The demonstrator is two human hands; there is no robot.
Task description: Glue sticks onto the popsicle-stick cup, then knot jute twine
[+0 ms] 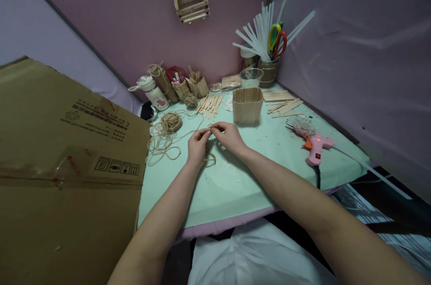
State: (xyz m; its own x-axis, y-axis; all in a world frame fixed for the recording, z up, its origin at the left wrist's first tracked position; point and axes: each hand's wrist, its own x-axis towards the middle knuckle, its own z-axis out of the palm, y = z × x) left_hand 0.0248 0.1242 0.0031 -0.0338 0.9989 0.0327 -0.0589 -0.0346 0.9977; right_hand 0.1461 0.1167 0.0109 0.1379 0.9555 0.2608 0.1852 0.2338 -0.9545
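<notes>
My left hand (198, 145) and my right hand (229, 137) meet over the middle of the table, fingertips pinched together on a thin brown twine (211, 158). A small loop of it shows above the fingertips, and a short length hangs below my left hand. To the left lies a ball of twine (171, 122) with loose coils spread around it, one strand running toward my hands. Just beyond my right hand stands a basket made of wooden craft sticks (247, 106), upright on the table.
A pink glue gun (315, 143) lies at the right with a white glue stick in it. Loose craft sticks (286, 107) lie behind it. A bottle (155, 94), stick holders and a jar with scissors (268, 72) line the back. A large cardboard box (77, 164) borders the left.
</notes>
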